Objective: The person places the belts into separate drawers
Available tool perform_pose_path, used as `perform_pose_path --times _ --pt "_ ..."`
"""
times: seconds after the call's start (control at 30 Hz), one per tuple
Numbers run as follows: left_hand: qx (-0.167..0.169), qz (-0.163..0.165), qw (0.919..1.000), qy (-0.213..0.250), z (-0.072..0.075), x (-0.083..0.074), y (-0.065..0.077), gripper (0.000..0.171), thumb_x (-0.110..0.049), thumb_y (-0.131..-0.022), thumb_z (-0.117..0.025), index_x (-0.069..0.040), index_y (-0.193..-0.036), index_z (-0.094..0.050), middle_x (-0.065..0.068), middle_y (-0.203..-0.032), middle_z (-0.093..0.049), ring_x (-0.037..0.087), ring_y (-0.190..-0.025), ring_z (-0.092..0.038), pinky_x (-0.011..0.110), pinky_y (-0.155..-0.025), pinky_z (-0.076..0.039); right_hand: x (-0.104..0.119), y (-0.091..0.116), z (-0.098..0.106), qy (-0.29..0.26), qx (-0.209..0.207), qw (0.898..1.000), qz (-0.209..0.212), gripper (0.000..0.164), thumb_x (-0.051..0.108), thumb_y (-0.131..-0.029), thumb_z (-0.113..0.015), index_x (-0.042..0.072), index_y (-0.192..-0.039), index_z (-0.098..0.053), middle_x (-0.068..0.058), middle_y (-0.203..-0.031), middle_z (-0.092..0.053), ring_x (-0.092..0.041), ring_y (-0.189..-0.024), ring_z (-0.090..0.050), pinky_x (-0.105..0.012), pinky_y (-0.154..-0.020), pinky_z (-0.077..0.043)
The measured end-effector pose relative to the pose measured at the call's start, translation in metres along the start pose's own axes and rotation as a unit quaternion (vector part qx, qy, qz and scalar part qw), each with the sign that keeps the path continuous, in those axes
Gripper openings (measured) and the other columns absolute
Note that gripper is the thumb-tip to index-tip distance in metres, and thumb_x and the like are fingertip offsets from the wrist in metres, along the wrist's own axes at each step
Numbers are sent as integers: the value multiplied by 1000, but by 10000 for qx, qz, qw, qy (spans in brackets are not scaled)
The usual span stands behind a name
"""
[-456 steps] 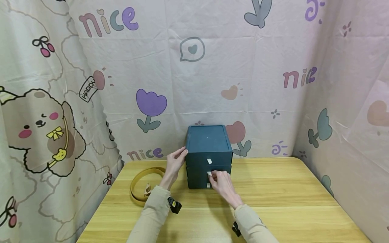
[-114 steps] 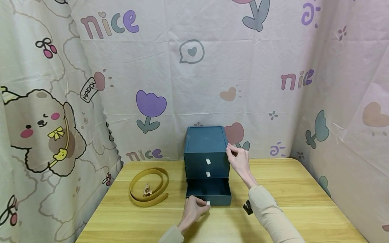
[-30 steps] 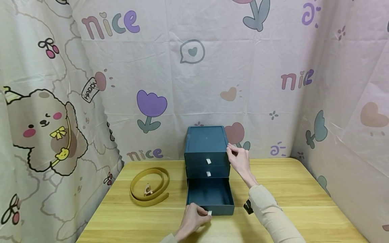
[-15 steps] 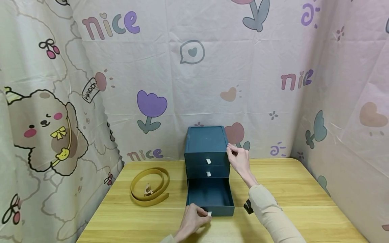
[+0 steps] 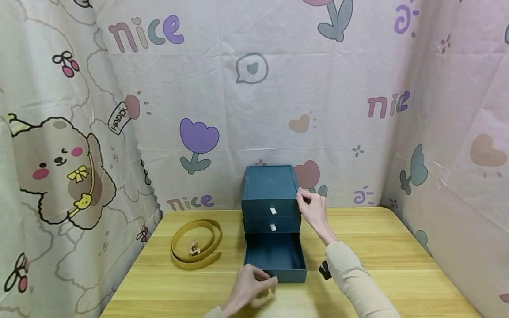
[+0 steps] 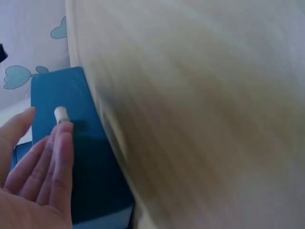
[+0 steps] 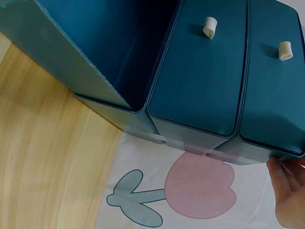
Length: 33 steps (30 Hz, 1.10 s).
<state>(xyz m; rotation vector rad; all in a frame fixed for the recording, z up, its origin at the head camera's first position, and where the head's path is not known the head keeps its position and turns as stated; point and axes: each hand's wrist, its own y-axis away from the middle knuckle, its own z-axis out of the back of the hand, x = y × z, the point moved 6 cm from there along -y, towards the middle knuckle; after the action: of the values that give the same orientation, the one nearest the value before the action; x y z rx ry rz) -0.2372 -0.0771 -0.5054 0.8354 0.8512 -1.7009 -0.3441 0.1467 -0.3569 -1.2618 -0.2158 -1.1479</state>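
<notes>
A dark blue drawer box [image 5: 271, 182] with three stacked drawers stands at the table's back. Its bottom drawer [image 5: 292, 276] is pulled out and its inside looks bare; the upper two are closed. My left hand [image 5: 247, 285] is at that drawer's front. Its thumb and fingers stand apart in the left wrist view, with the white pull tab [image 6: 61, 114] just beyond the fingertips. With its fingertips, my right hand [image 5: 314, 210] touches the box's upper right front corner, also seen in the right wrist view, where part of the hand [image 7: 291, 193] is cut off.
A coiled yellow belt [image 5: 195, 265] with a gold-coloured buckle [image 5: 194, 249] lies left of the box on the wooden table [image 5: 358, 256]. A printed cloth [image 5: 254, 115] hangs behind and at both sides.
Earlier, all drawers were closed. The left hand then pulled the bottom drawer out by its tab. Now its fingers have parted from the tab. The right hand moved from a tab to the box's corner.
</notes>
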Motion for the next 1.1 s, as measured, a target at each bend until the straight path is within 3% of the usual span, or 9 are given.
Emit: perform_pose_path --times 0.3,0.47,0.6,0.7,0.77,0.87,0.97,1.1 --pt "-174 -342 9983 436 30 -4 -6 36 -42 -87 -77 -7 -78 -78 7 -68 -75 23 -60 -72 24 -56 -57 -1 0 0 -53 79 9999 -88 25 14 -96 -66 1 -115 -75 -16 -120 -73 -32 -107 -72 -46 -87 -59" --pt "-366 -667 9963 390 52 3 -10 22 -34 -87 -79 -14 -78 -76 5 -71 -75 16 -60 -70 23 -57 -58 -2 0 0 -28 85 9999 -77 25 15 -96 -66 1 -116 -75 -16 -120 -73 -32 -108 -71 -45 -88 -59" --pt "-620 -1292 9895 203 72 9 -16 12 -24 -85 -82 -18 -79 -73 0 -71 -73 3 -61 -64 21 -58 -55 -2 0 0 -9 60 9999 -98 26 15 -96 -67 2 -116 -74 -15 -121 -73 -32 -109 -71 -45 -88 -59" --pt "-709 -1793 9812 -3 86 16 -19 12 -18 -82 -83 -16 -85 -72 0 -73 -71 0 -64 -59 24 -58 -55 -1 0 0 -25 50 9999 -100 26 15 -96 -67 1 -117 -74 -15 -121 -73 -32 -109 -71 -45 -89 -58" --pt "-683 -1925 9787 -208 94 23 -21 18 -18 -81 -85 -14 -91 -71 0 -75 -68 2 -67 -58 27 -61 -55 -1 0 0 -36 37 10000 -80 26 14 -96 -67 1 -117 -74 -16 -121 -73 -33 -109 -71 -45 -89 -58" --pt "-592 -1726 9812 -622 106 36 -24 32 -24 -79 -86 -12 -103 -68 -3 -83 -64 11 -77 -59 33 -72 -56 -1 1 0 -55 15 10000 -62 26 12 -95 -68 0 -117 -74 -17 -120 -73 -33 -108 -71 -46 -88 -58" --pt "-546 -1271 9844 -1085 119 50 -25 49 -34 -77 -87 -12 -115 -65 -4 -99 -62 19 -94 -59 40 -87 -54 -1 1 0 -80 6 10000 -37 26 12 -95 -68 0 -117 -73 -17 -121 -72 -34 -107 -71 -46 -88 -58" --pt "-575 -911 9777 -1801 133 68 -24 68 -42 -71 -90 -9 -123 -62 5 -120 -59 28 -117 -52 54 -102 -44 -1 1 0 -102 -22 9999 -21 26 12 -95 -68 0 -117 -73 -17 -120 -73 -34 -106 -71 -46 -87 -58"
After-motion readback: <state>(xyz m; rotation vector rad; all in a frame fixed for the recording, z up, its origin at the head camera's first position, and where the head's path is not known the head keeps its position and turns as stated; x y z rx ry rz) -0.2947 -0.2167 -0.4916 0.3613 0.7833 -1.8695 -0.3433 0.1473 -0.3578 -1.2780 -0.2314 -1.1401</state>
